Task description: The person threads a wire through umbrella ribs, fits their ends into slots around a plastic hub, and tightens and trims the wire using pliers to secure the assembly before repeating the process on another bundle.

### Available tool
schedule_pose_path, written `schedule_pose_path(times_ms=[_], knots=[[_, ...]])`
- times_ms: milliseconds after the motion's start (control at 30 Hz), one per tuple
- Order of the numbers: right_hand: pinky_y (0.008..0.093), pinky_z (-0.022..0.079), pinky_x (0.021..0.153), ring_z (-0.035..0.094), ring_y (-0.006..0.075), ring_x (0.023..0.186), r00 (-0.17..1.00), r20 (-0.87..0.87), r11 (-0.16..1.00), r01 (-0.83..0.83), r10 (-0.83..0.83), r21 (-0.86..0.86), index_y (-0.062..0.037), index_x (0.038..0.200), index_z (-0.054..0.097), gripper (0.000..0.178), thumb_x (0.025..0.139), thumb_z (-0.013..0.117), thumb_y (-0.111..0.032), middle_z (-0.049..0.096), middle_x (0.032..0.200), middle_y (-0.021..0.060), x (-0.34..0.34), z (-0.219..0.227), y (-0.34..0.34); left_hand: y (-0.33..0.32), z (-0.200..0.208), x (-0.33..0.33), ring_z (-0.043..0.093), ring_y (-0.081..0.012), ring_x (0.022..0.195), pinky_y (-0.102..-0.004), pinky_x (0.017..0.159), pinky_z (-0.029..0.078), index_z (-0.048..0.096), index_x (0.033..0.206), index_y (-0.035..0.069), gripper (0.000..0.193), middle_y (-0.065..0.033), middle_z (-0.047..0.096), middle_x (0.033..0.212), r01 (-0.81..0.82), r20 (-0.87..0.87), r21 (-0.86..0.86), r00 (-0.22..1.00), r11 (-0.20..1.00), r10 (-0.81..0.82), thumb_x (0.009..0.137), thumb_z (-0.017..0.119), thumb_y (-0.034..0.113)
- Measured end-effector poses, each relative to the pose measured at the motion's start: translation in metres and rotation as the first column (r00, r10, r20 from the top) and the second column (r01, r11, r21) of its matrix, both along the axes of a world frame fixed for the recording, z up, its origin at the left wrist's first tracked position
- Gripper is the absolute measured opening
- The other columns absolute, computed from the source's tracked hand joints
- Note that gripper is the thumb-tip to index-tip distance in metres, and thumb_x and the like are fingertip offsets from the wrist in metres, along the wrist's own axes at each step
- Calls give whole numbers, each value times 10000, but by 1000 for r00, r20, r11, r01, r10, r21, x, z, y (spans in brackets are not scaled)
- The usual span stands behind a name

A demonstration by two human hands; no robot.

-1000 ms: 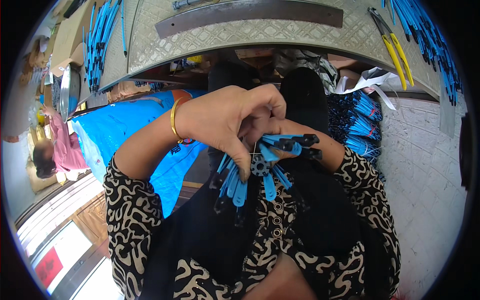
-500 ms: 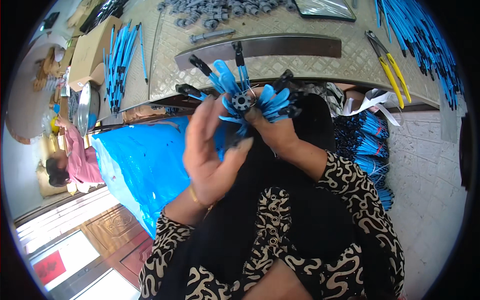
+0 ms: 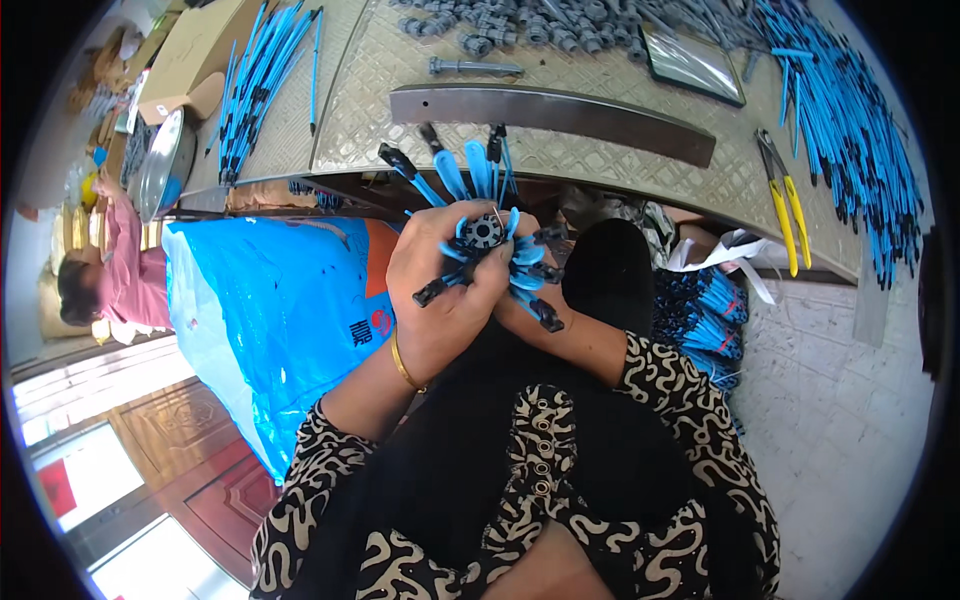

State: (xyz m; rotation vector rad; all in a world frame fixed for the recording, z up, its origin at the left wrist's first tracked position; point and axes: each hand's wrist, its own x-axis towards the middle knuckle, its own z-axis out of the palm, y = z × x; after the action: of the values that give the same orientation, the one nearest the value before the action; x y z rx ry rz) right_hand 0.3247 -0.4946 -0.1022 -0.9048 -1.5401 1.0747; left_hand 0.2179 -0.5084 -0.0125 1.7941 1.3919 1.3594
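Observation:
Between my hands is a round, dark slotted hub (image 3: 484, 232) with several flat blue arms (image 3: 477, 168) spreading from it, most ending in black tips. My left hand (image 3: 430, 285) is closed round the hub's left side, its thumb pressed near the rim. A thin wire-like strand stands up beside the hub. My right hand (image 3: 540, 318) grips the same piece from the right and below; most of its fingers are hidden behind the arms. The piece is held over my lap, just short of the table edge.
On the table (image 3: 345, 130) lie a dark metal bar (image 3: 550, 115), yellow-handled pliers (image 3: 783, 205), grey plastic fittings (image 3: 490, 40) and blue rods (image 3: 850, 140). A blue plastic bag (image 3: 270, 300) stands left; bundled rods (image 3: 705, 315) are stacked right. A person in pink (image 3: 135, 260) is far left.
My left hand, open and beside the hub before, has closed round it. Several blue arms now sit at different angles. The view has shifted, so the table things appear moved.

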Motion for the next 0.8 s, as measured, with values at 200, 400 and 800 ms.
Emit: schedule_pose_path(times_ms=[200,400,800], knots=[[426,366,823,454,346,940,978,154,985,-156,142,79,5,1162,400,651,638,704,-230,473,1033,163,25,21,-3,4,11,-11,581,-175,859,-279,761,460,536,1020,-25,304,-120,604,964,139,-58,-77,988,987,-144,720,582,-16],[421,323,935,413,377,1073,908,202,903,-400,367,159,49,1244,313,837,676,690,-436,399,1171,231,49,25,0,17,11,-17,581,-187,804,-286,719,464,545,954,-1,256,-103,601,891,277,99,-150,959,949,-265,705,603,2],[381,411,840,532,333,973,895,231,876,-430,382,218,43,1178,449,593,810,553,-411,517,1095,204,74,32,5,20,-1,-14,589,-222,721,-286,647,461,523,844,37,182,-84,576,782,346,-6,-91,937,934,-348,705,641,44]])
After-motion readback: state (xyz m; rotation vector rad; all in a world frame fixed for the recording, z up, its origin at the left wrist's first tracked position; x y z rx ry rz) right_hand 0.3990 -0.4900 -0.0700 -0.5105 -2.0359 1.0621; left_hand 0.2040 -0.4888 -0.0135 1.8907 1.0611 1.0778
